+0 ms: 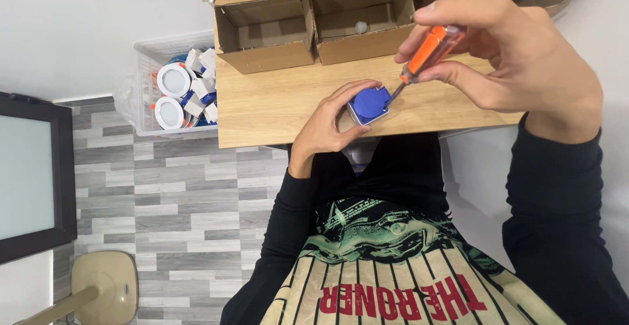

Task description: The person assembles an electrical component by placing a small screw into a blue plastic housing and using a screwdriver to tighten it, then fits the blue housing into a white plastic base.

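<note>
1. Nearest the camera, the left hand (327, 125) is seen at the front edge of the light wooden counter (275, 105). Its fingers (350, 95) are curled closed around the small blue round-faced plastic fitting on a white square base (369, 104), which is pressed down on the counter near that edge.

2. The fitting is judged to be light, rigid and smooth-sided, so it could slip or spin under a turning tool. It is best taken by the white base edges, as is done here, with the blue face left free.

3. Just beyond, the right hand (517, 53) is closed on the orange and clear plastic handle of a slim screwdriver (429, 46). The handle is pinched between thumb and fingertips, and the metal tip is set against the right edge of the blue face.

4. The screwdriver is judged stiff and light; the thin shaft could skid off the plastic if tilted further.

5. Farther back on the counter, open brown cardboard boxes (314, 20) are lined up; a small pale object is seen inside the middle one, too small to identify.

6. Off to the left, a clear plastic crate (145, 92) is seen on the grey wood-pattern floor (183, 200), filled with round white fittings (173, 79) and small boxes.
</note>
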